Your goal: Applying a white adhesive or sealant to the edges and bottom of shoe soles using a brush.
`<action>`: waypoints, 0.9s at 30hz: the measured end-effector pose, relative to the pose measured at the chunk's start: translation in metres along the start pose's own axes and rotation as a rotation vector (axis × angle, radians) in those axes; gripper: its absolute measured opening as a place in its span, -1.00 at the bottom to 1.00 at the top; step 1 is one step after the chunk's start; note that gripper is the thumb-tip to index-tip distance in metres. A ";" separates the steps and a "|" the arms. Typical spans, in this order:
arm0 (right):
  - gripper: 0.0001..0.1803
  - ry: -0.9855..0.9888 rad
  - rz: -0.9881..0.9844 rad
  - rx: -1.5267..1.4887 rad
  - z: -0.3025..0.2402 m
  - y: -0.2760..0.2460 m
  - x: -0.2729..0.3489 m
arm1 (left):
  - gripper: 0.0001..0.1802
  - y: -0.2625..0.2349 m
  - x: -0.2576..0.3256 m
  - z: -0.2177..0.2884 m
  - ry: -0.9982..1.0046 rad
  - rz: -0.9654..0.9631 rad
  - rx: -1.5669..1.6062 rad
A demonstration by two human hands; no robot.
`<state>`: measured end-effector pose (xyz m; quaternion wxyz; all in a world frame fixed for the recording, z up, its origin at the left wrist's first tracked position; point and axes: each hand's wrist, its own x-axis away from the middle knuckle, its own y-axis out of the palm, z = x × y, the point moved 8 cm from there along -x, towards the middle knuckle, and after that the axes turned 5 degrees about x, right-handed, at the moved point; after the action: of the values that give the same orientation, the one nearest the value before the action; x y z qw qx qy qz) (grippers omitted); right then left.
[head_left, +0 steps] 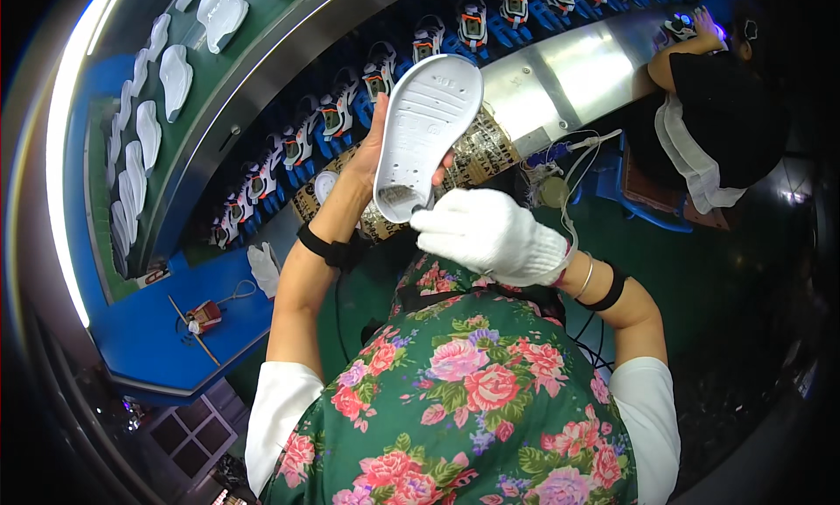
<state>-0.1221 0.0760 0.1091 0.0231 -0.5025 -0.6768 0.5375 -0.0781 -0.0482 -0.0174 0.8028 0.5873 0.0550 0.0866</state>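
A pale grey-white shoe sole (429, 124) is held up in front of me, tilted with its wide toe end away and its narrow heel end toward me. My bare left hand (366, 159) grips it from the left and behind, with fingertips showing at its right edge. My right hand (494, 234), in a white knitted glove, is closed just beside the heel end. A small dark tip shows at its fingers, too small to make out. Behind the sole lies a support (477, 150) wrapped in brown cardboard and clear tape.
Shoes on blue holders (339, 115) line the curved conveyor beyond my hands. At upper left, a green belt (210, 76) carries several white soles. A white glove (263, 269) lies by a blue table (131, 326). A person in black (731, 124) works at the far right.
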 end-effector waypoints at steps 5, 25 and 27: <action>-0.65 -0.031 0.077 -0.304 0.015 -0.012 -0.002 | 0.12 -0.009 -0.003 -0.003 -0.117 0.153 -0.152; -0.81 0.488 0.356 -0.264 0.093 -0.055 0.017 | -0.46 -0.048 0.018 -0.042 0.103 0.543 0.107; -0.78 0.546 0.307 -0.291 0.088 -0.050 0.018 | -0.45 -0.037 0.016 -0.034 0.229 0.363 0.395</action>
<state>-0.2147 0.0309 0.1004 0.0503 -0.7219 -0.6317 0.2780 -0.0666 -0.0240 -0.0632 0.6328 0.7190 0.0550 0.2821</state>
